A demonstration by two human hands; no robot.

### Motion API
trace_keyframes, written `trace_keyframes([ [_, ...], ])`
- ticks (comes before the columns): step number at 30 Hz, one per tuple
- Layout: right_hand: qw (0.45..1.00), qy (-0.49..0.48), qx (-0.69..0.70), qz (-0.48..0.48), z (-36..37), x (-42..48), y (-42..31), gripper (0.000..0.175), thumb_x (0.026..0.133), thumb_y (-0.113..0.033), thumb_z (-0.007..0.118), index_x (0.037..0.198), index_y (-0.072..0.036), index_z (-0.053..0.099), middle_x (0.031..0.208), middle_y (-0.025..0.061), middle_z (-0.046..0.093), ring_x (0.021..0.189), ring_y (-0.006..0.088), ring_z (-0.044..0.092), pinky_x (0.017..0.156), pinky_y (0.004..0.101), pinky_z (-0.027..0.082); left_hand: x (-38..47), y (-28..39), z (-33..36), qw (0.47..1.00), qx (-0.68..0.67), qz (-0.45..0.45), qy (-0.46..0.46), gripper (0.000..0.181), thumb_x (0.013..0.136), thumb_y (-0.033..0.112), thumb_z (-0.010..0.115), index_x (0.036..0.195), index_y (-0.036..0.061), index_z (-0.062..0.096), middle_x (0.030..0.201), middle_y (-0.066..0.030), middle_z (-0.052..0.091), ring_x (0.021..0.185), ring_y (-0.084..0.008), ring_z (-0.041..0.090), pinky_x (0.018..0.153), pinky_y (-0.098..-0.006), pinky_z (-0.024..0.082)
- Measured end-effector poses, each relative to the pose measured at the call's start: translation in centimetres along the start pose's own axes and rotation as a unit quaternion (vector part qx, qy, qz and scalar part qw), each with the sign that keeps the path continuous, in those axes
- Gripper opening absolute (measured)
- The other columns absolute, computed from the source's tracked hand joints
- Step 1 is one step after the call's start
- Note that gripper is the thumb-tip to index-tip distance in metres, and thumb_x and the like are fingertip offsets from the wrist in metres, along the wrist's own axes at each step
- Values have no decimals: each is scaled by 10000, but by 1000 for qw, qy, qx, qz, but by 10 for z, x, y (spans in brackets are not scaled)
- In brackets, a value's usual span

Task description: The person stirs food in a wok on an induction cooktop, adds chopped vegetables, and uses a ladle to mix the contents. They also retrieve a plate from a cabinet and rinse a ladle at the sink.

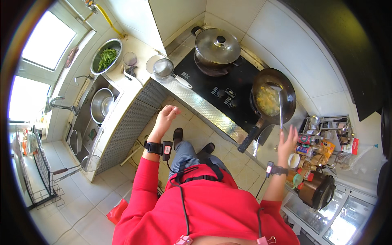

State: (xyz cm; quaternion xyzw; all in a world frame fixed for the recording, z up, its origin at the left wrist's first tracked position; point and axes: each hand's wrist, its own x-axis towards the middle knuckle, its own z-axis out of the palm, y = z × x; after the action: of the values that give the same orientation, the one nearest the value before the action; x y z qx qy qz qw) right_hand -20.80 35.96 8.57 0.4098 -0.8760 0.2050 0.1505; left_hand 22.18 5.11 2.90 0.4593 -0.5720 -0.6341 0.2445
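Observation:
My right hand (288, 143) is beside the wok, with its fingers spread. It overlaps the lower end of the spatula (280, 107), whose metal head rests in the wok (289, 95); I see no grip around the handle. Yellowish food in liquid (269, 99) lies in the wok, which stands at the right of the black cooktop (196, 72). The wok's black handle (248, 139) points toward me. My left hand (167, 116) hangs over the floor in front of the counter, fingers loosely curled, with nothing visible in them.
A lidded pot (217, 46) stands on the rear-left burner. A strainer (163, 68) lies at the cooktop's left edge. Green vegetables (107, 58) fill a metal bowl above the sink, which holds another bowl (102, 105). Seasoning jars (307, 140) and a brown appliance (315, 190) crowd the right.

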Motion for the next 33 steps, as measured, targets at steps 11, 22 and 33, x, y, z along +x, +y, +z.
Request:
trace_keyframes([
  [11, 891, -157, 276, -323, 110, 46, -367, 351, 840, -35, 651, 1190, -64, 673, 1200, 119, 632, 1183, 327, 554, 994, 420, 439, 7, 3, -118, 993, 6, 72, 90, 327, 884, 73, 689, 1178, 63, 547, 1101, -81, 563, 1085, -225, 590, 950, -355, 503],
  [22, 731, -289, 427, -448, 124, 25, -572, 328, 874, 8, 595, 1156, -118, 706, 952, 44, 688, 1029, 251, 624, 1116, 482, 333, -123, 51, -275, 843, 12, 171, 511, 173, 988, 92, 539, 1142, 61, 611, 685, 8, 525, 633, -83, 511, 599, -247, 430],
  [33, 484, -404, 576, -520, 114, -19, -939, 156, 912, -97, 647, 1012, -16, 734, 818, 110, 692, 710, 195, 645, 661, 302, 506, -252, -1, -325, 822, 21, 102, 559, 167, 966, 55, 568, 1112, 42, 649, 849, -19, 629, 778, -93, 588, 729, -242, 484],
])
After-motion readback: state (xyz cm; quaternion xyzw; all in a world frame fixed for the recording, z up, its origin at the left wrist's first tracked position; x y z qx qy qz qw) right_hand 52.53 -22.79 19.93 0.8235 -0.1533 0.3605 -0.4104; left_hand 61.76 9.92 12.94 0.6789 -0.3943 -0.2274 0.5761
